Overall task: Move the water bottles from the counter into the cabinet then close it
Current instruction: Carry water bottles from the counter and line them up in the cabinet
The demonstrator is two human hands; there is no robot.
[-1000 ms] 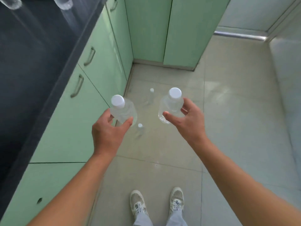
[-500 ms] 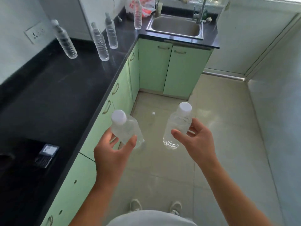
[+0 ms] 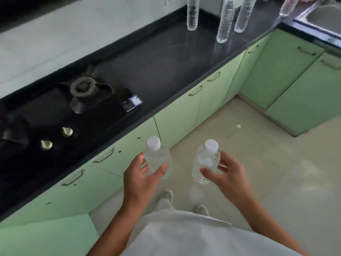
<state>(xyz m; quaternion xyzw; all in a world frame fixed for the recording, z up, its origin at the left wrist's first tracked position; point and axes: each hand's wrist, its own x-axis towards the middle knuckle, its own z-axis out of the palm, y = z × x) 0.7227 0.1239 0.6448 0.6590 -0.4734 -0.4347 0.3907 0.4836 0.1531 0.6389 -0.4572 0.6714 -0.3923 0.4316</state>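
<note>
My left hand (image 3: 141, 179) grips a clear water bottle with a white cap (image 3: 157, 158), held upright over the floor. My right hand (image 3: 227, 177) grips a second clear bottle with a white cap (image 3: 205, 162) beside it. Several more clear water bottles stand on the black counter (image 3: 166, 58) at the back, among them one at the left (image 3: 191, 13), one in the middle (image 3: 225, 23) and one to its right (image 3: 243, 15). The green cabinet doors (image 3: 177, 119) under the counter are all closed.
A gas stove (image 3: 55, 115) with two knobs and a small dark box (image 3: 132, 103) sit on the counter's left part. A steel sink (image 3: 324, 17) is at the top right. Another bottle with a white cap (image 3: 238, 127) stands on the tiled floor by the cabinets.
The view has swung up and to the left, from the floor to the counter and stove. Both hands keep hold of their bottles at about the same height.
</note>
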